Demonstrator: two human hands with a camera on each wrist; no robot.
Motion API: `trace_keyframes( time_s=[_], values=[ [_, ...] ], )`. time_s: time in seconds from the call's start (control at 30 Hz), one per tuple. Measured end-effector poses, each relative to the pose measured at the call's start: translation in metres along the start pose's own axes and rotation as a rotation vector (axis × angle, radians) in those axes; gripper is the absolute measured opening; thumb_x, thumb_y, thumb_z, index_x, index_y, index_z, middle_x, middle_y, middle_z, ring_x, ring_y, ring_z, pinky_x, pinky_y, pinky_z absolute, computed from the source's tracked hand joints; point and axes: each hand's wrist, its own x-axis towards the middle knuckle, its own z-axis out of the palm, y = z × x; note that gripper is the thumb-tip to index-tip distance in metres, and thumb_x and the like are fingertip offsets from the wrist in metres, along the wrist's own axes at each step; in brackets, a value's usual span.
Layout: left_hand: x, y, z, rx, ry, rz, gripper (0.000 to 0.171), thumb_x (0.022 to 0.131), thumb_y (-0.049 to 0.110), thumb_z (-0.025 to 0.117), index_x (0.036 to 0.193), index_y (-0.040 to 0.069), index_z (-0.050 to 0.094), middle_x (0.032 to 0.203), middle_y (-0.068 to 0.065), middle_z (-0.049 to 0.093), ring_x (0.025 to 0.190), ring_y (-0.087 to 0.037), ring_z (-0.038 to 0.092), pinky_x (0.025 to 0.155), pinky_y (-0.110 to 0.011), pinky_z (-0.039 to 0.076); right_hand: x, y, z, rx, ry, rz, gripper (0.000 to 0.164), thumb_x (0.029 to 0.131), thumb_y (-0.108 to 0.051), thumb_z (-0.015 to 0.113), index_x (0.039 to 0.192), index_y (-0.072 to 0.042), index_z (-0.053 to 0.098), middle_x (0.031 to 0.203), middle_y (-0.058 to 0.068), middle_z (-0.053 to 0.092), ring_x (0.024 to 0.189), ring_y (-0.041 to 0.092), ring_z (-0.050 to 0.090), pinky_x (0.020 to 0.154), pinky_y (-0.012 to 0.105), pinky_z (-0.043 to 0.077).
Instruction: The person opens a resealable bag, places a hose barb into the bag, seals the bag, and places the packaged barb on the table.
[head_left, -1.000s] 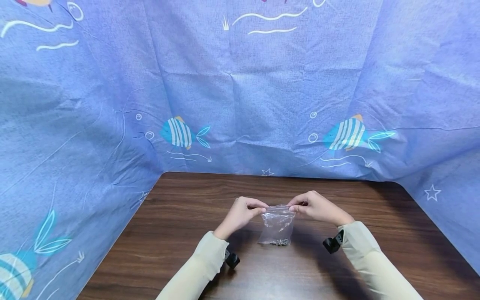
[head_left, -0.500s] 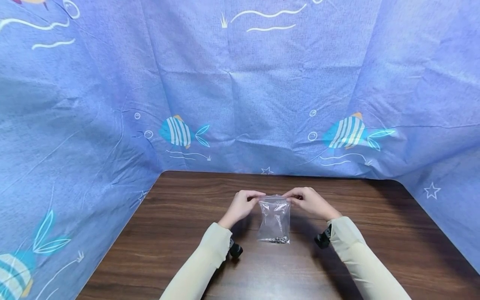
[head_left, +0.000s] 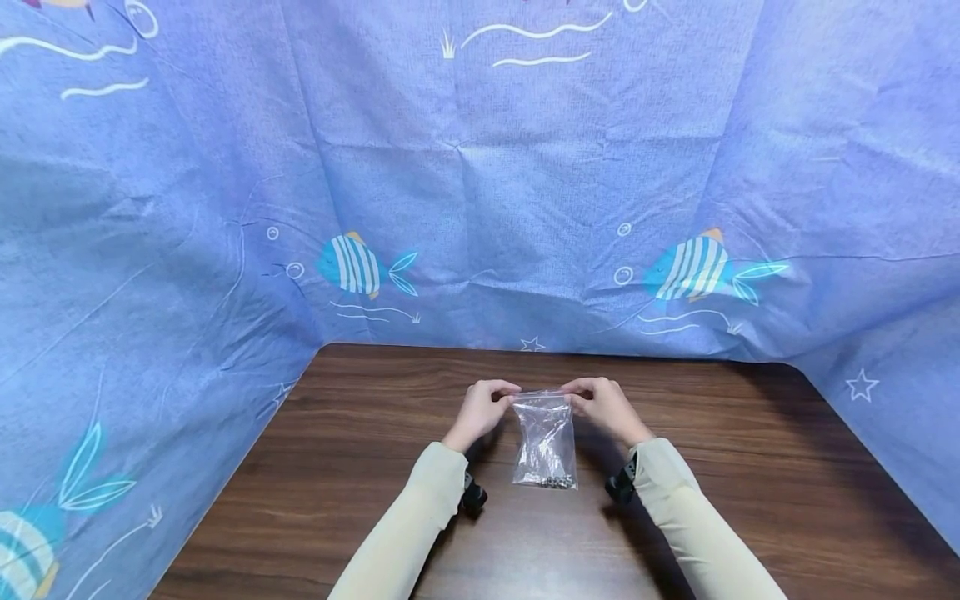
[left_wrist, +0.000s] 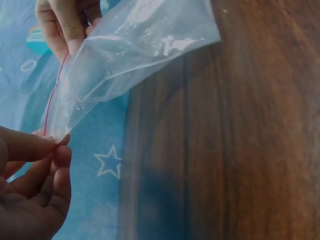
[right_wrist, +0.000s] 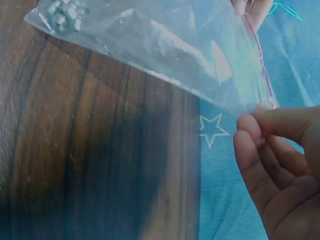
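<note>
A clear zip-lock bag (head_left: pixel 545 437) hangs upright between both hands, its red-lined zip edge at the top. My left hand (head_left: pixel 480 412) pinches the left top corner between thumb and fingers. At the opposite corner my right hand (head_left: pixel 606 408) pinches the same edge. Small shiny metal pieces (right_wrist: pixel 67 15) lie gathered in a bottom corner of the bag, too blurred to name. In the left wrist view the bag's mouth edge (left_wrist: pixel 52 107) runs taut from one hand to the other.
A dark wood-grain table (head_left: pixel 360 467) lies under the hands. Blue cloth (head_left: pixel 525 208) printed with striped fish hangs behind it and along both sides. A small black camera (head_left: pixel 472 496) sits at the left wrist, another camera (head_left: pixel 621 485) at the right.
Both hands have risen slightly, and the bag now hangs longer and flatter. The right hand has shifted left, its fingers moving along the top edge with the bag's corner.
</note>
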Motion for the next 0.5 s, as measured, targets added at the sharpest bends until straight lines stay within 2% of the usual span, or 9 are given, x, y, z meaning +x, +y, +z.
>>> trace_keyframes(
  time_s=[0.13,0.3,0.4,0.5],
  values=[
    [0.001,-0.003,0.001,0.018,-0.049,-0.005,0.021,0.093,0.006,0.058,0.108,0.006,0.072,0.108,-0.01,0.072,0.101,-0.024,0.066,0.086,-0.038,0.051,0.001,0.005,0.004,-0.002,0.025,0.04,0.015,0.09,-0.005,0.064,0.101,0.001,0.071,0.077,0.009,0.071,0.067,0.011,0.063,0.06,0.023,0.053],
    [0.0,-0.006,-0.002,0.013,-0.163,-0.014,0.026,0.095,0.007,0.055,0.117,0.007,0.069,0.12,-0.011,0.068,0.11,-0.024,0.062,0.093,-0.04,0.048,-0.001,0.01,0.006,-0.04,0.01,0.062,0.018,0.09,-0.008,0.064,0.105,0.001,0.07,0.084,0.011,0.072,0.073,0.013,0.064,0.063,0.022,0.05],
    [-0.001,-0.009,-0.003,0.024,-0.226,-0.014,0.029,0.097,0.009,0.054,0.124,0.006,0.065,0.124,-0.011,0.066,0.115,-0.025,0.059,0.097,-0.041,0.047,-0.004,0.013,0.008,-0.054,-0.017,0.066,0.021,0.091,-0.009,0.064,0.109,0.001,0.069,0.092,0.012,0.072,0.08,0.017,0.064,0.069,0.028,0.051],
    [-0.003,-0.01,-0.004,0.027,-0.286,-0.017,0.033,0.097,0.011,0.053,0.129,0.006,0.061,0.128,-0.012,0.063,0.121,-0.028,0.057,0.101,-0.043,0.044,-0.006,0.016,0.009,-0.069,-0.048,0.04,0.025,0.091,-0.009,0.062,0.114,0.002,0.065,0.099,0.015,0.072,0.09,0.025,0.066,0.08,0.038,0.052]
  ],
)
